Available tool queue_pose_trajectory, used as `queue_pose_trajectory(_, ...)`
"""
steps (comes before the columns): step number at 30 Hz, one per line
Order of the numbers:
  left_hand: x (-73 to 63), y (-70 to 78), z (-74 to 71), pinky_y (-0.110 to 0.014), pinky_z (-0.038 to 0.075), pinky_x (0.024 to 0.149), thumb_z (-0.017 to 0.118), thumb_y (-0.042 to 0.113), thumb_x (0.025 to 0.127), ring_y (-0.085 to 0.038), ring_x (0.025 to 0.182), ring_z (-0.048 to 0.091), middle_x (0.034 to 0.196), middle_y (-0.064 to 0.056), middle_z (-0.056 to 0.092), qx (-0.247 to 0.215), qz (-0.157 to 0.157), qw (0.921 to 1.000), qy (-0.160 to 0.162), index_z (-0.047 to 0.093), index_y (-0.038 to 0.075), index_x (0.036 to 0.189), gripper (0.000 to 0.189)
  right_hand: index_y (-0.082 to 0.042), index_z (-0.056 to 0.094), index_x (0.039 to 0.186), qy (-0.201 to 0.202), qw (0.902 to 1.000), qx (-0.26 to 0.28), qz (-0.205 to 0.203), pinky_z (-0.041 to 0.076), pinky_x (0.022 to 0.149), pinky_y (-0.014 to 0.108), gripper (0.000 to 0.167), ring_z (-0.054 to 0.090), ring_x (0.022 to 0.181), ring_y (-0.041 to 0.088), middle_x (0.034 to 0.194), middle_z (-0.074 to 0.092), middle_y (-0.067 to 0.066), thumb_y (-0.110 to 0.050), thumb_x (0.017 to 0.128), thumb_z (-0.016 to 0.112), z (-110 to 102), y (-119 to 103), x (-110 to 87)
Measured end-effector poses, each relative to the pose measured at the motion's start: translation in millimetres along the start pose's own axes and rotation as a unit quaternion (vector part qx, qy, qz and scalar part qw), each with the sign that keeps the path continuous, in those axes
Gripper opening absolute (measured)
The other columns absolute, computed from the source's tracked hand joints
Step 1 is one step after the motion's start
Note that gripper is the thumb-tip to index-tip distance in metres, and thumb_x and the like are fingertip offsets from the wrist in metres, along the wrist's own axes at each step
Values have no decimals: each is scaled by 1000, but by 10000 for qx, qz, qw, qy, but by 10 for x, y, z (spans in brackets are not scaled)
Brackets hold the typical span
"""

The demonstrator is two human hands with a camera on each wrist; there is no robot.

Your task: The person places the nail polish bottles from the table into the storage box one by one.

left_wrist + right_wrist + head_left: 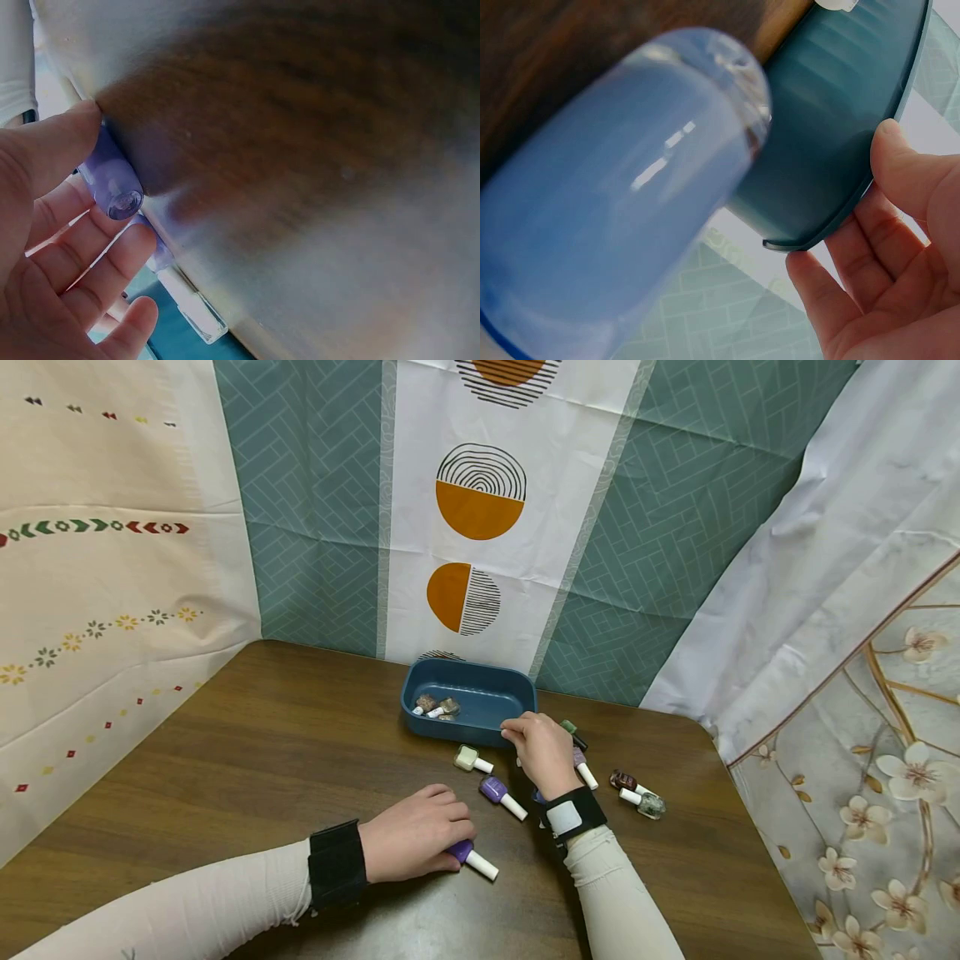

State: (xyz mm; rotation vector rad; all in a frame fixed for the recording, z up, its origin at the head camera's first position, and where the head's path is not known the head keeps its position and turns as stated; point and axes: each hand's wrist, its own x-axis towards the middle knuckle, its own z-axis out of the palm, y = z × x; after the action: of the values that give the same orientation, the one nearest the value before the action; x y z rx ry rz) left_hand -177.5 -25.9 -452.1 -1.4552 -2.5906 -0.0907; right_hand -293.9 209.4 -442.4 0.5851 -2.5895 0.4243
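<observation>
My left hand (420, 833) pinches a purple nail polish bottle (461, 851) between thumb and fingers. The bottle lies low at the wooden table (315, 760), its white cap pointing right. In the left wrist view the thumb covers part of the purple glass. Farther back, my right hand (546, 753) grips the front rim of a blue bin (471, 732) near its right end. In the right wrist view the thumb lies on the bin's outer wall (832, 127), and the rim partly hides the other fingers. Several glittery nail polish bottles (450, 705) lie inside the bin's left end.
Between the hands lie a second purple bottle (494, 789) and a pale one (467, 757). A blue bottle (622, 202) sits close under my right wrist. Lilac (578, 757), green (568, 726), dark red (621, 779) and glittery green (651, 806) bottles lie to the right. Fabric hangs behind.
</observation>
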Motion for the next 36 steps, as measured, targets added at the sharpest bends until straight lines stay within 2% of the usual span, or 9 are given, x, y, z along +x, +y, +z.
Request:
queue_pose_trajectory(8,1,-15,15,-42,46,108,79,46,92,-9,99,59,106,11,67,46,137,9997,174,72,24,112,30,-22,84,107,-1,10000,-4,34,56,67,39,13,70,89,20,97,76,-4,-23,96,76,3,3,-2)
queue_pose_trajectory(18,5,-52,3,-42,45,108,76,47,94,-11,101,61,108,10,67,58,55,9999,111,72,22,115,32,-22,84,107,37,10000,-1,-6,56,66,39,13,70,88,20,96,75,-4,-23,96,76,6,7,-4)
queue_pose_trajectory(28,45,-156,-147,-43,44,109,81,43,91,-13,99,61,102,7,67,187,-214,9983,513,72,20,111,32,-22,84,107,19,10000,-12,15,56,66,39,13,70,89,20,98,76,-4,-24,96,76,4,4,0)
queue_pose_trajectory(36,101,-269,-259,-43,45,107,85,41,88,-16,101,62,104,6,70,353,-321,9948,904,74,19,113,36,-22,84,108,-5,10000,-42,50,56,68,39,14,70,91,19,98,76,-5,-24,97,75,5,4,-1)
